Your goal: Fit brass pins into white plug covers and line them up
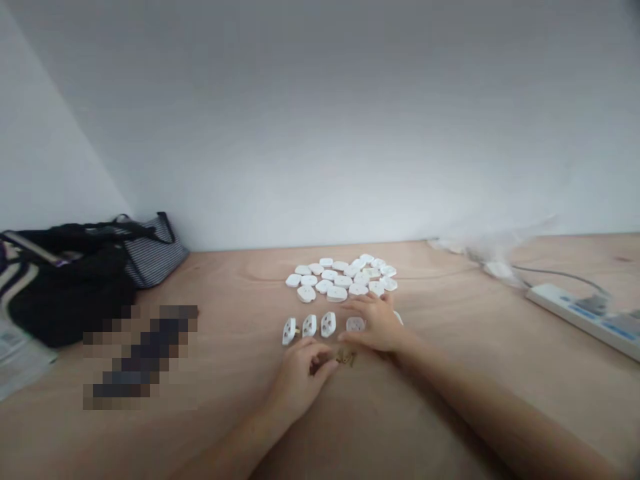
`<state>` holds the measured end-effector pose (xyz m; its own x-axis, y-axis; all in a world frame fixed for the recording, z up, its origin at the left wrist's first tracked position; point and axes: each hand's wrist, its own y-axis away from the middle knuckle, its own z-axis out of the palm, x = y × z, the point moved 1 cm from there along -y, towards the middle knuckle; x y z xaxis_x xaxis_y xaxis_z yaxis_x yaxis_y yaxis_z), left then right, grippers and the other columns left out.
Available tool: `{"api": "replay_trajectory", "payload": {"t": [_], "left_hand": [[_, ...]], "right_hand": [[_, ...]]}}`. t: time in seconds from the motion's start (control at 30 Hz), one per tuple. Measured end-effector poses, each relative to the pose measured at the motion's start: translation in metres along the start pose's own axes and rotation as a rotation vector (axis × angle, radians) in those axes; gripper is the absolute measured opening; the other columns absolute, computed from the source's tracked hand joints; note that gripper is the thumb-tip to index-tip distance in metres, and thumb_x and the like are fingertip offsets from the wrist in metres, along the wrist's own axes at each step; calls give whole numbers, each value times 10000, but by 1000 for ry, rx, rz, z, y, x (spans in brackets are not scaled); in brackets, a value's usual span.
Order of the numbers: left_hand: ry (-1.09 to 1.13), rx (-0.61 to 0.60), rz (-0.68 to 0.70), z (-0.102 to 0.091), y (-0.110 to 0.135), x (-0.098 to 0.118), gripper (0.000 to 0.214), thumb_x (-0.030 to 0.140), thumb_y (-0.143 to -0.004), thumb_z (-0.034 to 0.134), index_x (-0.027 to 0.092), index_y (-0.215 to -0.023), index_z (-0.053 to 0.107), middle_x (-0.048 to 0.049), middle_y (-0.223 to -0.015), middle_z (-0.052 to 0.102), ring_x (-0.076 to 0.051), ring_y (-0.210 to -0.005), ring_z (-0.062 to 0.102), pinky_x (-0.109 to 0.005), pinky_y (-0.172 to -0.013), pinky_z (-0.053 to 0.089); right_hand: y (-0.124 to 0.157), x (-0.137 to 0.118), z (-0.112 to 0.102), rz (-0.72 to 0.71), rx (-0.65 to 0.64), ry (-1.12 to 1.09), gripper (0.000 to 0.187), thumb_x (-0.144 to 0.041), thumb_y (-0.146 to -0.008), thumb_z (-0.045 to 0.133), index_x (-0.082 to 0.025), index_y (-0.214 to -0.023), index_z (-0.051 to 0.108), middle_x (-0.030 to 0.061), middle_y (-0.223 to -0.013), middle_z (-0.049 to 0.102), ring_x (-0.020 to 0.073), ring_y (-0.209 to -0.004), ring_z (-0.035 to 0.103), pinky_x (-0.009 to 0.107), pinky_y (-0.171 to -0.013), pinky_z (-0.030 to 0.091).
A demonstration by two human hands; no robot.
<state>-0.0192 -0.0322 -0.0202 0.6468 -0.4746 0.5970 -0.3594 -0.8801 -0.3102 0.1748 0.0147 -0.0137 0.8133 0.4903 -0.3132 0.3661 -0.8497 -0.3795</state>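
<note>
A heap of white plastic plug bodies [340, 277] lies on the plywood tabletop [380, 427]. Nearer me, several more stand apart in a short row, the closest being a white plug [309, 325] with its pin holes showing. My right hand [377, 325] rests with fingers apart, its fingertips beside a white plug body [355, 325] and its palm hiding part of another piece. My left hand [300, 377] is curled shut, just below the row, with nothing clearly visible in it. Small brass plug pins [346, 358] lie next to its fingers.
A black bag [65, 293] and a striped bag [155, 253] stand at the far left, by a paper sheet [17, 353]. A pixelated long object [140, 353] lies on the table. A white power strip [575, 313] and its cable lie at the right, against the wall.
</note>
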Motion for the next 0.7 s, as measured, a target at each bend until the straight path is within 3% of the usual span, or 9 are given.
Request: {"api": "replay_trajectory", "payload": {"t": [0.13, 0.23, 0.37, 0.5, 0.7], "left_hand": [[-1, 6, -3, 1, 0, -1, 84, 203, -765, 612, 173, -720, 677, -30, -733, 613, -167, -642, 577, -256, -581, 456], [-8, 24, 18, 1, 0, -1, 115, 177, -777, 585, 173, -676, 640, -27, -717, 609, -183, -676, 580, -264, -595, 450], [-20, 49, 38, -2, 1, 0, 137, 190, -827, 523, 175, -709, 590, -18, -709, 609, -184, -694, 584, -271, -625, 454], [23, 77, 42, -3, 3, 0, 114, 204, -847, 515, 176, -766, 591, -12, -725, 625, -169, -683, 595, -263, -632, 463], [163, 135, 167, -2, 9, 7, 81, 188, -839, 562, 192, -873, 635, -24, -834, 682, -172, -794, 636, -268, -740, 499]], "right_hand": [[12, 15, -9, -25, -41, 44, 451, -543, -662, 691, -315, -1048, 648, 60, -1127, 614, 284, -1013, 490, 441, -830, 271], [14, 17, -10, -38, -57, 54, 396, -538, -695, 668, -293, -1006, 663, 63, -1113, 620, 281, -1007, 490, 428, -815, 280], [20, 9, -13, -31, 6, 23, 442, -530, -715, 660, -266, -1067, 625, 77, -1120, 624, 280, -1001, 487, 421, -823, 275], [41, -2, -19, -8, 135, -110, 410, -531, -691, 683, -271, -1004, 634, 51, -967, 678, 262, -918, 524, 409, -809, 266], [65, -20, -16, -55, 101, -155, 403, -506, -663, 709, -270, -981, 634, 7, -836, 674, 221, -851, 538, 390, -809, 258]]}}
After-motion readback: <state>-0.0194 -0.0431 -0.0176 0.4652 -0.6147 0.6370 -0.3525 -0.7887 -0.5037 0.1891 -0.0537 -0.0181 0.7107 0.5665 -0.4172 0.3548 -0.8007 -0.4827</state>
